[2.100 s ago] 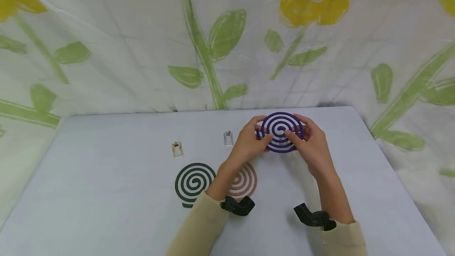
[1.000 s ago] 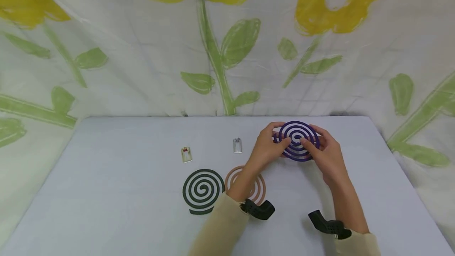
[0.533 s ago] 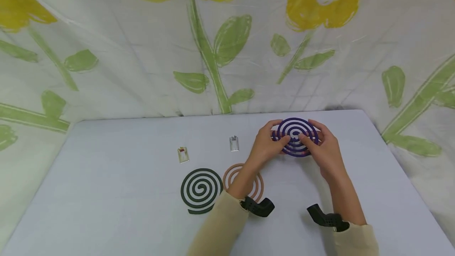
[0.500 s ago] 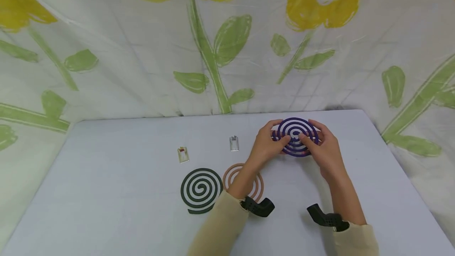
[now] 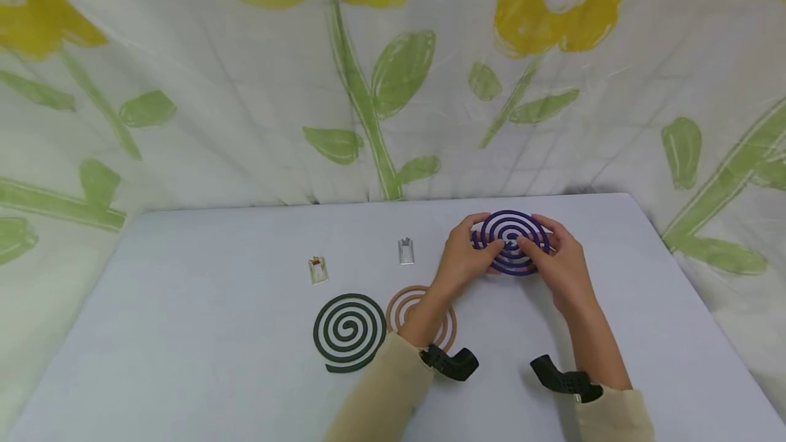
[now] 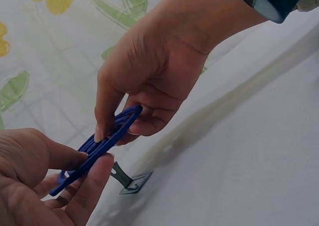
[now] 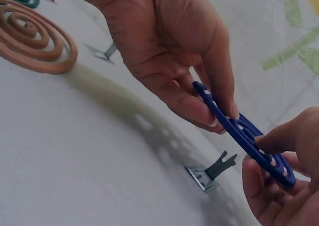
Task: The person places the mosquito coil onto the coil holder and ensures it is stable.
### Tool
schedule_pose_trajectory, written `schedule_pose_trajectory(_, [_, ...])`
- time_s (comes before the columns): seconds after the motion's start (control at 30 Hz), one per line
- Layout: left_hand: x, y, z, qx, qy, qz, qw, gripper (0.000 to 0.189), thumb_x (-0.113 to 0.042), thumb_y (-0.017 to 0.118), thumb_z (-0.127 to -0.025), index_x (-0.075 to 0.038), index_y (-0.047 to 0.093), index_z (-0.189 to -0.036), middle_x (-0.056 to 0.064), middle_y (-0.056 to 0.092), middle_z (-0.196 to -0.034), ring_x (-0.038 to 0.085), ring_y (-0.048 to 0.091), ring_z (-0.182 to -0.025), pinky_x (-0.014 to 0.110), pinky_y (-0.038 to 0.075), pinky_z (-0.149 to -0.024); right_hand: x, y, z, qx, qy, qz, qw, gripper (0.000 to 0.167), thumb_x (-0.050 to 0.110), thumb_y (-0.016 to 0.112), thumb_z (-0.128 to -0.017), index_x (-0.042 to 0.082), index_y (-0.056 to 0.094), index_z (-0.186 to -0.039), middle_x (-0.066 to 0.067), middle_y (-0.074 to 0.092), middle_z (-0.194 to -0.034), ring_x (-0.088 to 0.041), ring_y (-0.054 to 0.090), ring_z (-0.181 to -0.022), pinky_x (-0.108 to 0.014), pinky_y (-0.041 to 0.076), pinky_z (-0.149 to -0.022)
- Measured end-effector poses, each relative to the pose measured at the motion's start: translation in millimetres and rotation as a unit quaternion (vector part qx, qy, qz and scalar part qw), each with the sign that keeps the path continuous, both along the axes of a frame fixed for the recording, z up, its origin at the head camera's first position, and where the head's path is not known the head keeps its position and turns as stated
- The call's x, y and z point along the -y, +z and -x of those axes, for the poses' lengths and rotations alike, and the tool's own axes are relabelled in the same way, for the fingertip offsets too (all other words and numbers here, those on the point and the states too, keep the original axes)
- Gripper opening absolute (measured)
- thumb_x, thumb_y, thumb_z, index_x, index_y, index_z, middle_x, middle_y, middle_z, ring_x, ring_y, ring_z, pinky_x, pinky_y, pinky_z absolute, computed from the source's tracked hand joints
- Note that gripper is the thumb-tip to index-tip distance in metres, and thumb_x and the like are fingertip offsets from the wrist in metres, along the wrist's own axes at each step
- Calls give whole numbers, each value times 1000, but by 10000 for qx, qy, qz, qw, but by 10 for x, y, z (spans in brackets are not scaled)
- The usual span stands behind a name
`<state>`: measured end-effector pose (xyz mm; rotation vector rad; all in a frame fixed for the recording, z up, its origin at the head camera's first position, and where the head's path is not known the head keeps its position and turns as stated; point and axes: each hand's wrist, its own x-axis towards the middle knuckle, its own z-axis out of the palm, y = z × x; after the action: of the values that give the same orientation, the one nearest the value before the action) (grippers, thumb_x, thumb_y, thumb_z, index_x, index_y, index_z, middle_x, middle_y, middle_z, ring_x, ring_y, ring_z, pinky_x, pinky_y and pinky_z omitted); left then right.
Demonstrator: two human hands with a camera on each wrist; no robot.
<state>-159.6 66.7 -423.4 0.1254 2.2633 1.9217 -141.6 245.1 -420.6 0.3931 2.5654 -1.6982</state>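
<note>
**Your left hand (image 5: 464, 258) and right hand (image 5: 563, 270) pinch the blue coil (image 5: 512, 227)**

Head view: you hold it at two o'clock from the middle of the table (image 5: 184, 340); the green coil (image 5: 349, 325) and brown coil (image 5: 396, 319) lie at its eight o'clock.

Left wrist: it tilts, with a metal stand (image 6: 135, 183) at its four o'clock.

Right wrist: the stand is at its seven o'clock.

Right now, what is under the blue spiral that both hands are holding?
A small forked metal stand is on the table, below the blue spiral. In the head view, the spiral, left hand and right hand cover that spot, so its exact position underneath cannot be seen.
</note>
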Motion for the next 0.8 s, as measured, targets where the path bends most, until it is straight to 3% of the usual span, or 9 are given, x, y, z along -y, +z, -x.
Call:
schedule_pose_trajectory(0.2, [-59, -59, -16, 33, 165, -247, 9996, 51, -10, 76, -95, -10, 62, -144, 21, 72, -122, 21, 74, -84, 33, 64, -56, -19, -31, -13, -38, 10, -13, 10000, 66, 29, 68, -104, 18, 41, -164, -24, 60, -149, 6, 56, -104, -2, 48, -83])
schedule_pose_trajectory(0.33, [-85, -76, 8, -24, 240, -167, 9996, 52, -9, 77, -93, -10, 63, -143, 21, 72, -121, 21, 74, -82, 30, 63, -54, -19, -42, 0, -114, -48, -28, 9999, 65, 27, 68, -104, 17, 42, -163, -25, 61, -148, 9, 57, -101, -2, 48, -82])
schedule_pose_trajectory(0.47, [-85, -98, 26, -295, 302, 235, 9988, 53, -11, 79, -91, -8, 64, -142, 21, 74, -123, 22, 74, -97, 28, 64, -77, -6, -66, 13, -79, -131, -71, 9999, 66, 27, 69, -104, 18, 41, -164, -23, 61, -149, -12, 63, -120, -1, 47, -81])
schedule_pose_trajectory(0.57, [-83, -117, 32, -464, 374, 593, 9965, 54, -14, 79, -90, -8, 65, -142, 18, 75, -127, 23, 71, -111, 29, 58, -98, 0, -88, 19, -58, -142, -50, 9999, 66, 28, 69, -104, 18, 41, -163, -23, 60, -151, -24, 60, -131, 0, 46, -81])
schedule_pose_trajectory(0.63, [-91, -127, 32, -515, 406, 729, 9952, 54, -15, 80, -90, -8, 65, -141, 17, 75, -127, 24, 71, -113, 32, 56, -103, -3, -100, 20, -71, -146, -37, 9999, 65, 28, 69, -104, 17, 43, -162, -23, 61, -150, -20, 62, -127, 0, 47, -81])
schedule_pose_trajectory(0.8, [-123, -137, 34, -534, 458, 865, 9938, 53, -15, 79, -90, -9, 65, -141, 16, 77, -123, 25, 72, -110, 32, 57, -101, -14, -119, 14, -103, -184, -4, 9998, 64, 27, 69, -104, 16, 45, -162, -25, 63, -146, 6, 59, -102, -2, 50, -81])
